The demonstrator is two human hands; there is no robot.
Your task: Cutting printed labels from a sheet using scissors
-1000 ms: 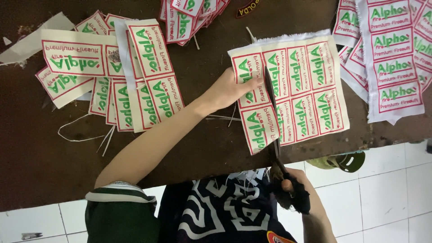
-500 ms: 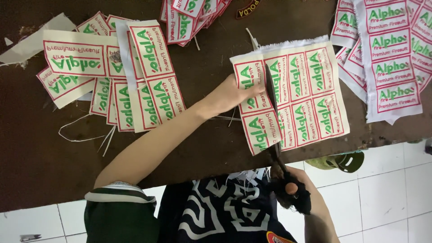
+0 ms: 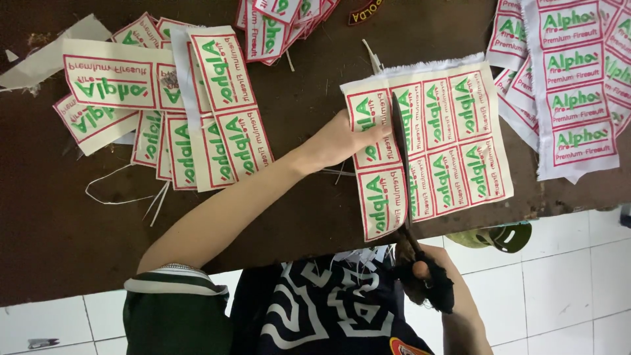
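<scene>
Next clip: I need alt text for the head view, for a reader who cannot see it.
A right hand runs dark scissors up a cream fabric sheet of red-bordered, green-lettered labels, between its first and second columns, while the left hand presses the sheet's left edge onto a dark brown table. Cut labels lie piled at left, uncut sheets at right.

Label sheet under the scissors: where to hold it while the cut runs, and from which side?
Hold the label sheet flat on its narrow left strip, coming from the left as the left hand does. The scissors in the right hand run up from the near table edge, so that side probably stays clear of the blades.
</scene>
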